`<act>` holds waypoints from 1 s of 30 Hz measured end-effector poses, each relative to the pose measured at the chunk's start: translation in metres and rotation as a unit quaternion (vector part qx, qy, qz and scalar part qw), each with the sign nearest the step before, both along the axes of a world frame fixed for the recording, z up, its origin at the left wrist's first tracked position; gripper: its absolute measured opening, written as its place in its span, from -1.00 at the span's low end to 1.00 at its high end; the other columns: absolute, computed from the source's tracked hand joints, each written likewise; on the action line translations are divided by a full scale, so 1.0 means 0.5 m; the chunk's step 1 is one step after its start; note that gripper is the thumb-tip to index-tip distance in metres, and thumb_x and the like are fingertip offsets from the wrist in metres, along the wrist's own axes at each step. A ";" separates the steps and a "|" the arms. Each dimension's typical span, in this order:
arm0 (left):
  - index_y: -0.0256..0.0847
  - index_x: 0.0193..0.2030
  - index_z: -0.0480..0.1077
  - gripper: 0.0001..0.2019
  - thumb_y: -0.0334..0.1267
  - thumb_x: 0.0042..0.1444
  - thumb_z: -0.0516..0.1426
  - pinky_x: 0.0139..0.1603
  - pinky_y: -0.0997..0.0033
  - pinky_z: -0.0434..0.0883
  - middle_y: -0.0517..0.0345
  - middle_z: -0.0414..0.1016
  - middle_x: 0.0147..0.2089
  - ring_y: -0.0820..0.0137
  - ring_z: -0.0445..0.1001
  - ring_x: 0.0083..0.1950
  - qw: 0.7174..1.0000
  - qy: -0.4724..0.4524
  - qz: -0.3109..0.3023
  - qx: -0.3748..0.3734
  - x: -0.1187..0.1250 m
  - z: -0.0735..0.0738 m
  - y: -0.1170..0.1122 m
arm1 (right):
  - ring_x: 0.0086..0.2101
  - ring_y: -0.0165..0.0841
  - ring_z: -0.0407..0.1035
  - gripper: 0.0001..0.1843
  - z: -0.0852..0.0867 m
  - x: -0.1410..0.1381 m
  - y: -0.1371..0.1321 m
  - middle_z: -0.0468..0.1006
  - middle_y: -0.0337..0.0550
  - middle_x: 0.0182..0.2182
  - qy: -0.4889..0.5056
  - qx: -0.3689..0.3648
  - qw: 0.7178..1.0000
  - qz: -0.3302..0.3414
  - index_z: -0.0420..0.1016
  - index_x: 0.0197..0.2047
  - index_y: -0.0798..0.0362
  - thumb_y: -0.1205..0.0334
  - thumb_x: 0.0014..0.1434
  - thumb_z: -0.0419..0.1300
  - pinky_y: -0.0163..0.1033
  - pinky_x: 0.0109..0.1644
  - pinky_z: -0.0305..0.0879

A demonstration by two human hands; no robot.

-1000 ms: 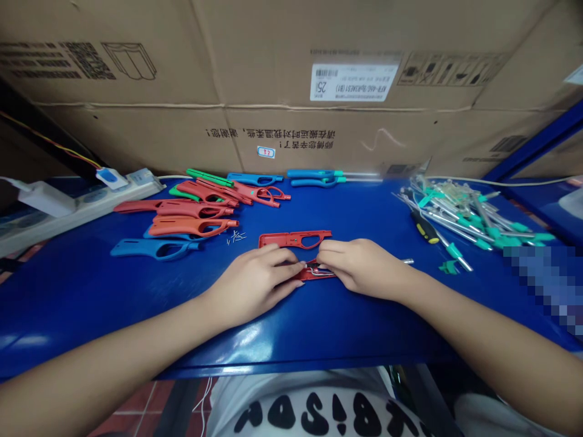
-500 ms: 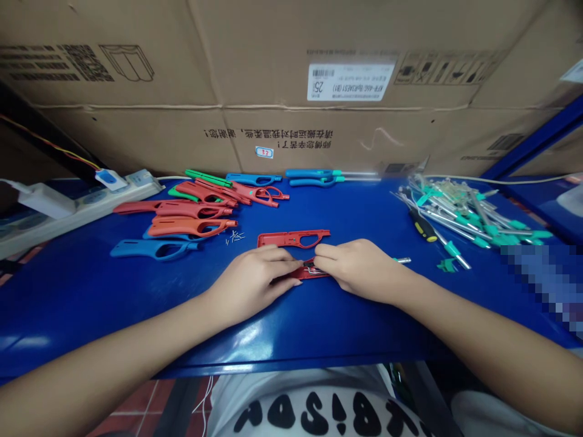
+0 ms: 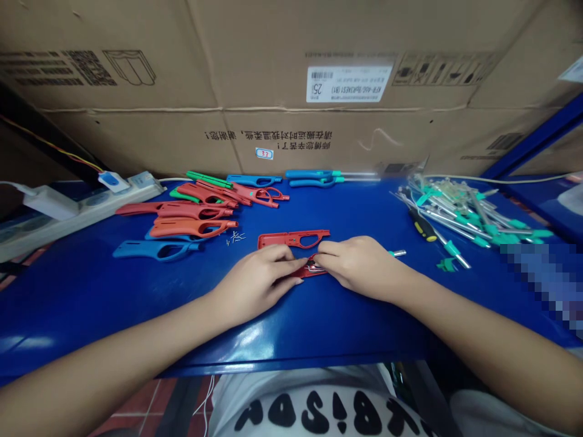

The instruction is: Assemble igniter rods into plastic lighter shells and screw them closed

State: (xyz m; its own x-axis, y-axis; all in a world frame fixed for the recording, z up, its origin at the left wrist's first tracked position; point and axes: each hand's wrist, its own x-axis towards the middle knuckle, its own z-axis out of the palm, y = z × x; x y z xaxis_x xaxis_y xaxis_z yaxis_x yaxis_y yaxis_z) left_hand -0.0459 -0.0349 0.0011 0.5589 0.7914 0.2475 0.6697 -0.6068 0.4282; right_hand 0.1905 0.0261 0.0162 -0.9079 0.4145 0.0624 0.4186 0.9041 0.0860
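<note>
Both hands rest on a red plastic handle shell [image 3: 310, 269] lying on the blue table [image 3: 91, 291]. My left hand [image 3: 257, 282] holds its left end, fingers curled over it. My right hand [image 3: 359, 264] covers its right end and pinches at a small metal wire part in the shell's middle. A metal tube tip [image 3: 397, 253] sticks out from under my right hand. A second red shell [image 3: 294, 238] lies just behind the hands.
Red, blue and green handle shells [image 3: 191, 212] are piled at the left rear, small metal pins [image 3: 235, 238] beside them. Metal tubes with green fittings [image 3: 464, 212] and a screwdriver [image 3: 423, 227] lie right. A power strip [image 3: 77, 203] sits far left; cardboard boxes [image 3: 291, 85] stand behind.
Both hands and the red shell have shifted slightly left and away from me. Their grips look the same.
</note>
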 end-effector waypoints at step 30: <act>-0.11 0.15 0.42 -0.74 -0.33 0.39 0.05 0.17 0.15 0.37 0.04 0.48 0.10 0.23 0.39 0.14 0.999 0.025 -0.026 -0.028 -0.015 0.010 0.001 | -0.21 -0.36 0.41 -0.93 -0.011 0.008 0.012 0.55 -0.18 -0.17 0.156 -0.270 0.949 -0.039 0.48 -0.14 0.01 0.29 0.30 0.19 -0.29 -0.20 0.22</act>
State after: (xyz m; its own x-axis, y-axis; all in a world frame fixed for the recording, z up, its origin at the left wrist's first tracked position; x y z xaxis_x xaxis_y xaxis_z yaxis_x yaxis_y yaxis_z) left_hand -0.0532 -0.0346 0.0062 0.6103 0.7729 0.1738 0.6590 -0.6171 0.4300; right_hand 0.1946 0.0321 0.0109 -0.8455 0.5274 0.0830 0.4147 0.7466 -0.5201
